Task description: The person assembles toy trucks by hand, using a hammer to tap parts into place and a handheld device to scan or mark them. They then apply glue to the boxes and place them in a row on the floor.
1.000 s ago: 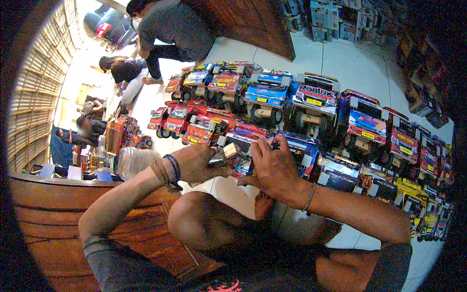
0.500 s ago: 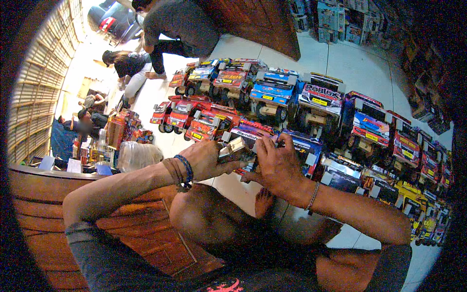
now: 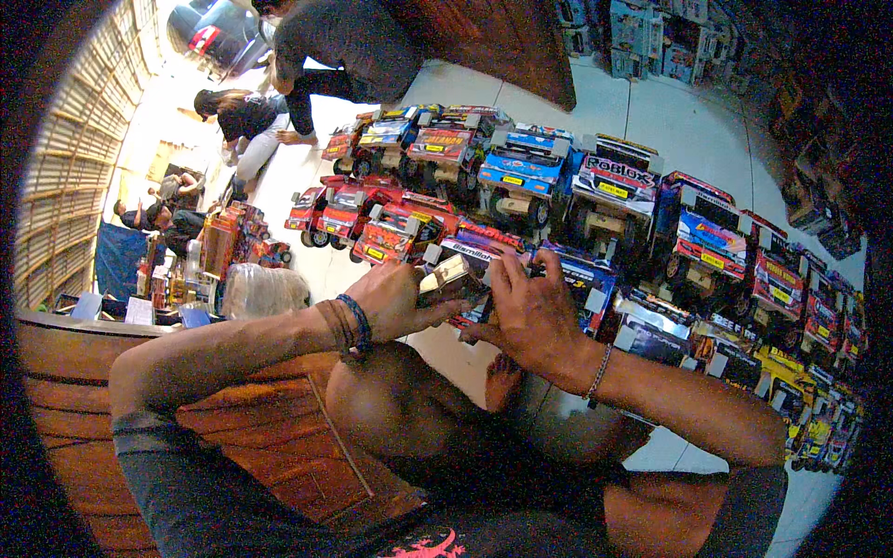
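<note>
Left hand (image 3: pixel 386 298): fingers closed round a shiny piece (image 3: pixel 445 273), which sits above the thumb, between the two hands. Right hand (image 3: pixel 530 305): fingers bent, thumb pointing toward the left fingers; cannot tell whether they grip anything. White truck (image 3: pixel 462 251) just beyond both sets of fingers, partly hidden by them. Red truck (image 3: pixel 398 238) beyond the left fingers; blue truck (image 3: pixel 595 285) just right of the right fingers. Clear bundle (image 3: pixel 264 293) well left of the left fingers
</note>
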{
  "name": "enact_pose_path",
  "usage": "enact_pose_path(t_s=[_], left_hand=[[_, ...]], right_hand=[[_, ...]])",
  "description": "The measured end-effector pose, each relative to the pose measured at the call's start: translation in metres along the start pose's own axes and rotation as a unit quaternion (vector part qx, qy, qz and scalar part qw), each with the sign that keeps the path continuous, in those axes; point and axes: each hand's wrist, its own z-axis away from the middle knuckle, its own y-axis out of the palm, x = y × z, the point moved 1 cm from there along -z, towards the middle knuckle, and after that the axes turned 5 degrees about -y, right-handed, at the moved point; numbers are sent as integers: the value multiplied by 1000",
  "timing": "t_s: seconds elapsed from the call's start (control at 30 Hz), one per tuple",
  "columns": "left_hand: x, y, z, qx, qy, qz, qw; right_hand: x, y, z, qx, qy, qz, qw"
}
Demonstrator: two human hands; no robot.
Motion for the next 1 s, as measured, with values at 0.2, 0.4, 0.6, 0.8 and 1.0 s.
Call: enact_pose_path(t_s=[0.2, 0.4, 0.6, 0.8, 1.0], left_hand=[[-2, 0, 1, -9, -3, 0, 1000], [-5, -25, 7, 74, 33, 20, 997], [-6, -104, 31, 64, -14, -26, 997], [-36, -142, 44, -112, -24, 256, 960], [-77, -116, -4, -90, 128, 551, 820]], right_hand=[[0, -2, -1, -1, 7, -11, 1000], [2, -4, 0, -3, -15, 24, 1000], [-2, -34, -11, 72, 47, -86, 993], [-29, -93, -45, -70, 78, -302, 947], [-37, -166, -87, -89, 78, -441, 890]])
